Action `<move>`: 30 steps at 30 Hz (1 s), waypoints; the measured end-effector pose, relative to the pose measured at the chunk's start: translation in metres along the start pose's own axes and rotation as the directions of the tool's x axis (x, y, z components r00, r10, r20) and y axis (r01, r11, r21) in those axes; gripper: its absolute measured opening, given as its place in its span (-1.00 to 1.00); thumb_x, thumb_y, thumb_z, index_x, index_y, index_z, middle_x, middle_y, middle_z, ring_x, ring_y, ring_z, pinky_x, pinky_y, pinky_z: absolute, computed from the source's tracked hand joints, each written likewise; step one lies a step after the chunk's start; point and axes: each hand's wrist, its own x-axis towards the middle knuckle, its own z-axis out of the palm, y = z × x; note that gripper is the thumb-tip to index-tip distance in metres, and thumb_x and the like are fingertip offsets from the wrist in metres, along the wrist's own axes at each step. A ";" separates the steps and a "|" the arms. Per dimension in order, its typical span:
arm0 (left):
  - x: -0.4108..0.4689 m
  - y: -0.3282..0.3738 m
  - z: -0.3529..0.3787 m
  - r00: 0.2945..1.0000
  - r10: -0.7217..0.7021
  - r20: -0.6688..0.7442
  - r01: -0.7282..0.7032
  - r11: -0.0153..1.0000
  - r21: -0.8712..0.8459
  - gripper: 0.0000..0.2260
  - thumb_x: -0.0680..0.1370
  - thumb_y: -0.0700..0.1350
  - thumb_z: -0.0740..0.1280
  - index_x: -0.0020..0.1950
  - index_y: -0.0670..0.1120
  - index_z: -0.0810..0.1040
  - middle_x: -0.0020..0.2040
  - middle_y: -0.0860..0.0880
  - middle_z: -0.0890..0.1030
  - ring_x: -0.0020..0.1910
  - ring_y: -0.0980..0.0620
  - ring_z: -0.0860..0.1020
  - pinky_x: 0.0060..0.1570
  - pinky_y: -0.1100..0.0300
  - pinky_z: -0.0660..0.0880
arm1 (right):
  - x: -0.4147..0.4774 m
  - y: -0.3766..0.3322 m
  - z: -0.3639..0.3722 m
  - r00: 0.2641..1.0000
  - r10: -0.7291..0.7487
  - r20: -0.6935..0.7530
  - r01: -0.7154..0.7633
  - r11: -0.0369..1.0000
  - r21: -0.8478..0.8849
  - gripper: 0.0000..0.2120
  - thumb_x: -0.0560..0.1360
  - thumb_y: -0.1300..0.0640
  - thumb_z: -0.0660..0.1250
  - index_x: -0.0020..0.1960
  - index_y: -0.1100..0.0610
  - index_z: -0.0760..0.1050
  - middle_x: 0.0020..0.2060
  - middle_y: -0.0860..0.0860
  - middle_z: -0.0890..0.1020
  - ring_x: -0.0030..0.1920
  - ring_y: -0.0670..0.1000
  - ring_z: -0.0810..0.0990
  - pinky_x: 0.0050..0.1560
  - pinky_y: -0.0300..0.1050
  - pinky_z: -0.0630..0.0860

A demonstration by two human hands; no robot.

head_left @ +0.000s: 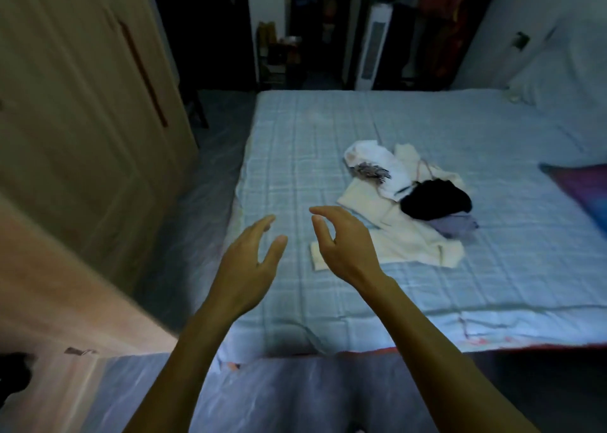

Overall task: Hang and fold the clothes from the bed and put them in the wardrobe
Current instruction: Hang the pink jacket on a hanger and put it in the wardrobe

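A small heap of clothes lies in the middle of the bed (295, 156), which has a pale blue checked sheet. The heap holds a cream garment (407, 238), a white garment (377, 160), a black garment (433, 199) and a lilac piece (456, 227). My left hand (251, 261) and my right hand (341, 238) are both stretched out above the near part of the bed. Their fingers are relaxed and hold nothing. My right hand is just left of the cream garment, partly covering its near corner. The beige wardrobe (82, 120) stands at the left.
A wooden door or panel edge (59, 294) juts in at the lower left. A pillow (558, 71) lies at the bed's far right, and a purple-blue cushion (581, 186) at the right edge. Hanging clothes and a white tower fan (374, 51) stand beyond the bed.
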 end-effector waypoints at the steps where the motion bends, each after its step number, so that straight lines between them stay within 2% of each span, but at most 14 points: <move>1: 0.008 0.010 0.024 1.000 0.006 0.024 -0.006 1.000 -0.005 -0.54 0.56 0.13 0.17 0.42 0.00 0.35 0.38 0.01 0.43 0.34 0.09 0.38 0.33 0.20 0.28 | -0.001 0.022 -0.015 1.000 0.028 -0.008 -0.028 1.000 -0.007 -0.72 0.59 -0.01 0.17 0.19 0.04 0.56 0.14 -0.07 0.61 0.14 -0.10 0.54 0.09 -0.34 0.35; 8: 0.061 0.083 0.172 0.978 0.053 0.202 -0.055 0.998 0.005 -0.58 0.59 0.08 0.19 0.43 0.01 0.33 0.38 0.02 0.44 0.32 0.09 0.39 0.27 0.23 0.28 | -0.004 0.165 -0.110 0.975 0.209 -0.074 -0.211 0.977 -0.029 -0.75 0.59 0.04 0.20 0.18 0.05 0.56 0.12 -0.05 0.61 0.13 -0.07 0.54 0.13 -0.25 0.39; 13: 0.095 0.116 0.239 0.950 0.063 0.305 -0.071 0.997 0.015 -0.57 0.59 0.11 0.16 0.44 0.01 0.33 0.38 0.04 0.42 0.33 0.10 0.38 0.24 0.26 0.26 | 0.005 0.233 -0.154 0.940 0.325 -0.108 -0.327 0.945 -0.007 -0.74 0.60 0.05 0.19 0.20 0.08 0.55 0.14 -0.03 0.60 0.15 -0.07 0.53 0.13 -0.33 0.33; 21: 0.164 0.115 0.305 0.905 0.077 0.419 -0.085 0.996 0.000 -0.57 0.59 0.11 0.16 0.43 0.01 0.35 0.38 0.04 0.44 0.33 0.11 0.38 0.27 0.24 0.28 | 0.036 0.298 -0.158 0.890 0.436 -0.131 -0.441 0.898 -0.004 -0.74 0.60 0.04 0.19 0.20 0.06 0.55 0.15 -0.06 0.60 0.15 -0.09 0.52 0.19 -0.24 0.38; 26: 0.216 0.109 0.339 0.868 0.112 0.483 -0.091 0.994 -0.068 -0.60 0.60 0.08 0.18 0.42 0.02 0.35 0.37 0.04 0.45 0.32 0.12 0.39 0.19 0.32 0.26 | 0.068 0.327 -0.160 0.850 0.504 -0.155 -0.517 0.854 -0.054 -0.75 0.59 0.04 0.21 0.20 0.06 0.55 0.13 -0.06 0.61 0.13 -0.08 0.54 0.08 -0.35 0.32; 30: 0.257 0.104 0.363 0.841 0.121 0.527 -0.099 0.993 -0.071 -0.59 0.60 0.07 0.19 0.42 -0.01 0.35 0.36 0.02 0.45 0.31 0.10 0.40 0.19 0.30 0.27 | 0.096 0.350 -0.165 0.830 0.536 -0.153 -0.552 0.829 -0.088 -0.75 0.58 0.05 0.23 0.19 0.06 0.56 0.12 -0.05 0.62 0.10 -0.08 0.55 0.02 -0.39 0.30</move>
